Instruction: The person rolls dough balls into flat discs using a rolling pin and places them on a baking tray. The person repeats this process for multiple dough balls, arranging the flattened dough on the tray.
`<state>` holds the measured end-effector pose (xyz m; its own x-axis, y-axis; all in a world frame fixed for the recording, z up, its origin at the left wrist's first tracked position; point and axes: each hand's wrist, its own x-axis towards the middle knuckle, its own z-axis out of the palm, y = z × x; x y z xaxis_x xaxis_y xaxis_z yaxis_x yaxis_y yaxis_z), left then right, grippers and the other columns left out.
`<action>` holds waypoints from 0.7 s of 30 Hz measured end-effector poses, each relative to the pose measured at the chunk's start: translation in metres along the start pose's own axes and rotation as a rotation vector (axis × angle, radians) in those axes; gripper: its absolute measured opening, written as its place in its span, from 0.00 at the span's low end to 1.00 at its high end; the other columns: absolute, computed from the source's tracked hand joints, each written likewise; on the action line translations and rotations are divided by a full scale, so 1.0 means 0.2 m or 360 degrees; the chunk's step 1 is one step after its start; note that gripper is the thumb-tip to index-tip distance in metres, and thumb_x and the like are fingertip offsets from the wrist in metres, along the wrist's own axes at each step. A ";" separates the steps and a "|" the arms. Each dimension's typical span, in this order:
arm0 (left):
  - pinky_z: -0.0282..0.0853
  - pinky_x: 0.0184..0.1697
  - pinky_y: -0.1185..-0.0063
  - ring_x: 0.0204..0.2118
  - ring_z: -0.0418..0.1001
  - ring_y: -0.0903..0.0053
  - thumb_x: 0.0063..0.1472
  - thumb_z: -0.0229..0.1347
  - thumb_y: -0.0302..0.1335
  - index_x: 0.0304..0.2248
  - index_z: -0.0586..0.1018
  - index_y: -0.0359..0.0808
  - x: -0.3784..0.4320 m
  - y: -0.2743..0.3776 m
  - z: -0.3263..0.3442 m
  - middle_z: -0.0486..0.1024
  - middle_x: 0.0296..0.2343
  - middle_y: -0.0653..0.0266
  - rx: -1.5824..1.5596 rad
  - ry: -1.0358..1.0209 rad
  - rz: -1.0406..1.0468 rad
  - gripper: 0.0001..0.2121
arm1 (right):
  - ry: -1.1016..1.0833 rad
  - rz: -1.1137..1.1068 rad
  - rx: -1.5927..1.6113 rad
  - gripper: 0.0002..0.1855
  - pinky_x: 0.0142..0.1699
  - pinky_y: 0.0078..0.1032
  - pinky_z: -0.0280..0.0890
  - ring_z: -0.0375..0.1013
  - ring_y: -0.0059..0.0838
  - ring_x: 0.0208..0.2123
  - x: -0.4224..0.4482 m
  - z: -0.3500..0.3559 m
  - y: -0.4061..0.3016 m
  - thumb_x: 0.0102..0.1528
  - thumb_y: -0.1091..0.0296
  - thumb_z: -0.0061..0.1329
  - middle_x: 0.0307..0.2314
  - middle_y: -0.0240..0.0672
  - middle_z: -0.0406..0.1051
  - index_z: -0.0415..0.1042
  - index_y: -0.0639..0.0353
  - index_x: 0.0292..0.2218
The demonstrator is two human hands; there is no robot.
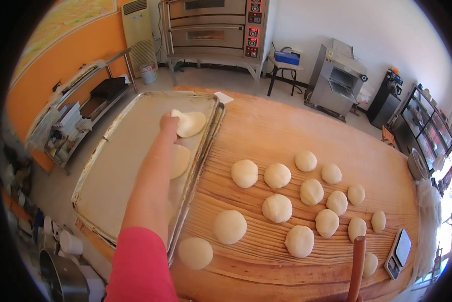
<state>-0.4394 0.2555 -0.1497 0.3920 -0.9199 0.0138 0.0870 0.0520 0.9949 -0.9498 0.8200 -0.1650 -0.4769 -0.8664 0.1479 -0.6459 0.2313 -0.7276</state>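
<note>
My left hand (169,124) grips the edge of a flattened dough round (192,124) over the far end of a worn metal baking tray (116,177). Part of that round rests on the tray, while the gripped edge is lifted. Closer to me, a second flat dough round (180,162) lies on the tray, partly covered by my forearm. At the bottom right, a wooden rolling pin (357,264) sticks up at a slant. Only a sliver of my right hand (360,298) shows at its lower end, at the picture's rim. Beside the tray lie two flattened dough pieces (230,227) (195,253).
Several dough balls (277,208) are spread across the wooden table (263,124). A digital scale (399,253) sits near the right edge. Beyond the table stand a deck oven (207,37) and a steel dough machine (335,79). A metal rack (93,109) stands left.
</note>
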 end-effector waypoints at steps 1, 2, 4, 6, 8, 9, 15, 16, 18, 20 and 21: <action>0.66 0.36 0.75 0.32 0.70 0.70 0.49 0.47 0.17 0.40 0.68 0.29 0.02 -0.01 -0.01 0.71 0.32 0.56 -0.0097 -0.0045 0.0079 0.16 | 0.0005 0.0029 -0.0008 0.19 0.25 0.20 0.57 0.59 0.22 0.21 -0.01 0.00 0.00 0.53 0.53 0.38 0.19 0.32 0.62 0.63 0.63 0.31; 0.66 0.37 0.75 0.33 0.70 0.70 0.49 0.46 0.17 0.41 0.68 0.30 0.04 -0.02 -0.02 0.71 0.32 0.56 -0.0202 -0.0188 0.0132 0.17 | 0.0010 0.0057 -0.0006 0.18 0.25 0.21 0.57 0.59 0.23 0.21 -0.01 0.00 -0.01 0.53 0.54 0.38 0.19 0.32 0.61 0.63 0.63 0.31; 0.66 0.38 0.75 0.35 0.69 0.70 0.48 0.43 0.16 0.43 0.67 0.31 0.07 -0.03 -0.04 0.71 0.34 0.57 -0.0280 -0.0440 0.0275 0.19 | 0.0022 0.0058 -0.0015 0.17 0.26 0.22 0.57 0.60 0.24 0.21 -0.01 0.00 -0.03 0.53 0.55 0.38 0.20 0.33 0.61 0.63 0.63 0.30; 0.63 0.42 0.75 0.39 0.68 0.69 0.48 0.42 0.15 0.44 0.66 0.31 0.10 -0.05 -0.05 0.70 0.36 0.56 0.0070 -0.0150 0.0149 0.20 | 0.0047 0.0001 -0.0057 0.16 0.26 0.23 0.57 0.60 0.26 0.21 0.00 -0.01 -0.06 0.53 0.56 0.38 0.20 0.33 0.61 0.63 0.63 0.29; 0.61 0.45 0.75 0.42 0.66 0.68 0.47 0.42 0.15 0.44 0.66 0.31 0.11 -0.08 -0.05 0.68 0.38 0.55 0.0168 0.0058 0.0212 0.20 | 0.0000 -0.0031 -0.0038 0.15 0.27 0.24 0.57 0.59 0.27 0.22 0.01 -0.01 -0.07 0.52 0.57 0.39 0.20 0.34 0.61 0.63 0.63 0.28; 0.59 0.47 0.75 0.44 0.64 0.67 0.47 0.42 0.15 0.44 0.66 0.32 0.09 -0.09 -0.05 0.67 0.40 0.55 0.0129 0.0207 0.0302 0.21 | -0.0035 -0.0045 -0.0031 0.15 0.27 0.24 0.57 0.59 0.28 0.22 0.02 -0.01 -0.07 0.52 0.57 0.40 0.20 0.34 0.61 0.63 0.63 0.28; 0.52 0.52 0.76 0.48 0.60 0.65 0.48 0.43 0.15 0.44 0.65 0.32 -0.51 0.15 0.05 0.63 0.43 0.55 0.1035 0.0003 0.0928 0.20 | -0.0119 -0.0210 -0.0177 0.12 0.24 0.26 0.55 0.58 0.28 0.19 0.04 -0.03 -0.08 0.51 0.61 0.42 0.17 0.33 0.60 0.64 0.62 0.29; 0.52 0.52 0.75 0.48 0.60 0.64 0.49 0.44 0.16 0.43 0.65 0.33 -0.74 0.20 0.10 0.63 0.43 0.54 0.0951 -0.0076 0.1219 0.19 | -0.0103 -0.0292 -0.0182 0.11 0.23 0.25 0.55 0.58 0.26 0.19 0.04 -0.03 -0.08 0.51 0.61 0.42 0.17 0.32 0.61 0.64 0.62 0.29; 0.54 0.50 0.76 0.47 0.59 0.66 0.51 0.44 0.17 0.44 0.63 0.31 -1.24 0.34 0.18 0.62 0.43 0.55 0.0809 -0.0639 0.1387 0.18 | 0.0041 -0.0637 -0.0218 0.12 0.23 0.25 0.56 0.60 0.28 0.18 0.04 -0.03 -0.12 0.48 0.61 0.46 0.16 0.33 0.62 0.64 0.61 0.29; 0.59 0.46 0.71 0.47 0.60 0.66 0.51 0.47 0.21 0.42 0.66 0.32 -1.75 0.45 0.18 0.64 0.41 0.53 0.1315 -0.1275 0.1875 0.16 | 0.0040 -0.0993 -0.0287 0.15 0.24 0.27 0.58 0.63 0.34 0.19 0.03 -0.03 -0.18 0.42 0.60 0.51 0.18 0.37 0.65 0.66 0.60 0.29; 0.57 0.47 0.67 0.45 0.62 0.65 0.51 0.50 0.29 0.41 0.68 0.34 -2.03 0.47 0.21 0.66 0.39 0.55 0.1861 -0.1398 0.2650 0.17 | 0.0026 -0.1077 -0.0270 0.16 0.24 0.28 0.60 0.65 0.36 0.21 0.03 -0.04 -0.21 0.41 0.58 0.52 0.20 0.38 0.67 0.68 0.60 0.28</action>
<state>-0.6282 0.6168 -0.0578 -0.9095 -0.2128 0.3571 -0.3461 0.8636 -0.3667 -0.9295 0.8090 -0.1279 0.0552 -0.8378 0.5431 -0.8878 -0.2901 -0.3573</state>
